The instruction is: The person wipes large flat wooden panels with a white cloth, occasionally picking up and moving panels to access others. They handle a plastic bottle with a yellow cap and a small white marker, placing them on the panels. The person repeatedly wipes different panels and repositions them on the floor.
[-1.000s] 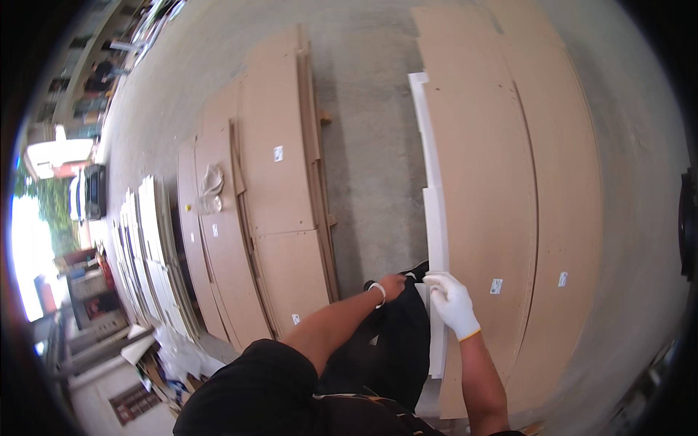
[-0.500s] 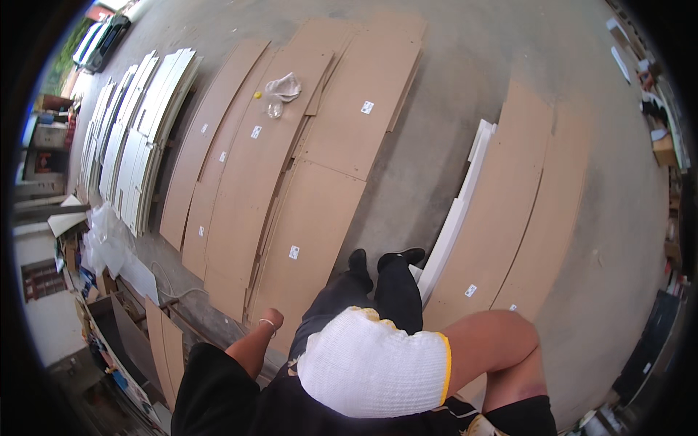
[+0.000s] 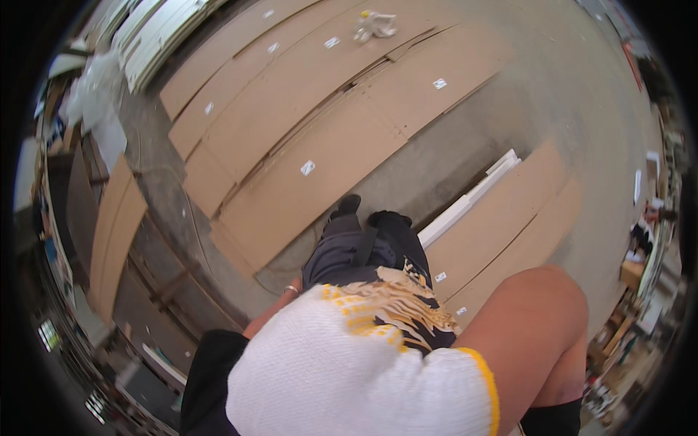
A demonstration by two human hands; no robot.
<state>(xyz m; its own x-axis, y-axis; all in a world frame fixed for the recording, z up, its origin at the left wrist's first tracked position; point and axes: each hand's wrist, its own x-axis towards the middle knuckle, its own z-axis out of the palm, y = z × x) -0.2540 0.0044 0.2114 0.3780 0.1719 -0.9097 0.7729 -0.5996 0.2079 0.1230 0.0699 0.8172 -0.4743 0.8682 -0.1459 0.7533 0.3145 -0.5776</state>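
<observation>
My right hand (image 3: 349, 363) fills the lower middle of the view, close up, in a white knit glove with a yellow cuff and yellow grip dots. Its arm bends in from the right. The glove's thick folds hide how the fingers lie, and nothing shows in it. Behind the glove, my left hand (image 3: 297, 282) is bare, with a light bracelet at the wrist. It hangs beside my dark trousers (image 3: 342, 247), its fingers out of sight. A black shirt with a tan pattern (image 3: 407, 298) shows past the glove.
Long brown cardboard packages (image 3: 291, 123) with white labels lie ahead and left. More brown packages (image 3: 502, 218) are at the right, beside a white strip (image 3: 465, 200). White panels (image 3: 156, 36), plastic film (image 3: 94, 87), a cord (image 3: 190, 218) and a crumpled pale cloth (image 3: 374, 25) lie beyond.
My view has turned and shifted, bringing the left-side panels closer. The gloved right hand looms larger and lower left. My left hand, seen loosely curled before, is now mostly covered.
</observation>
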